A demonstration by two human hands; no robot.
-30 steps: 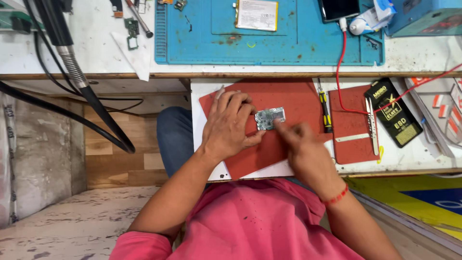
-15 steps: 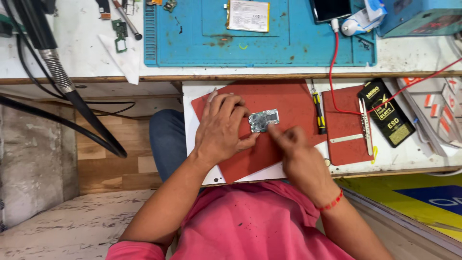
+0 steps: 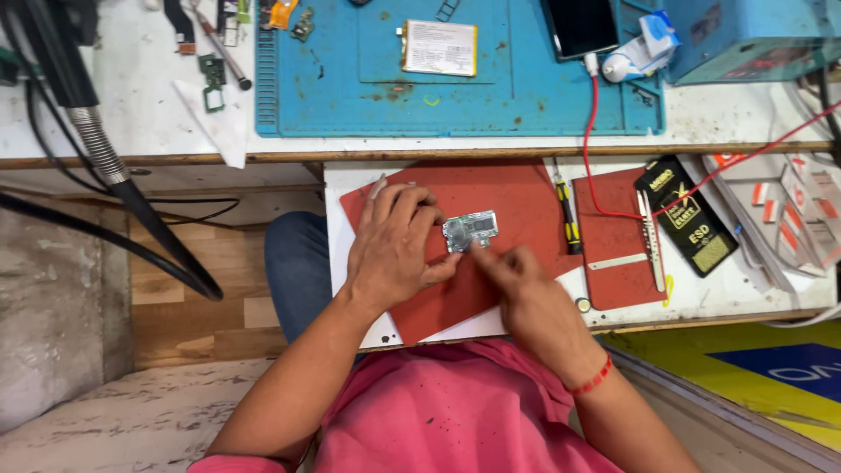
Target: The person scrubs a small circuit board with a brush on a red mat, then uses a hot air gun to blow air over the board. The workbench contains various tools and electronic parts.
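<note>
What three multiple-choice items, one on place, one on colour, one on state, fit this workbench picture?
1. The small metal part lies on:
A. the red mat
B. the blue mat
C. the floor

2. The band on the right wrist is:
A. green
B. red
C. white

3. The left hand is:
A. raised in the air
B. holding a screwdriver
C. resting beside the part

Key: 1 A, red mat shows all around the part. 2 B, the wrist band is red. 3 C, its fingers touch the part's left edge, while the right hand points a finger at it.
</note>
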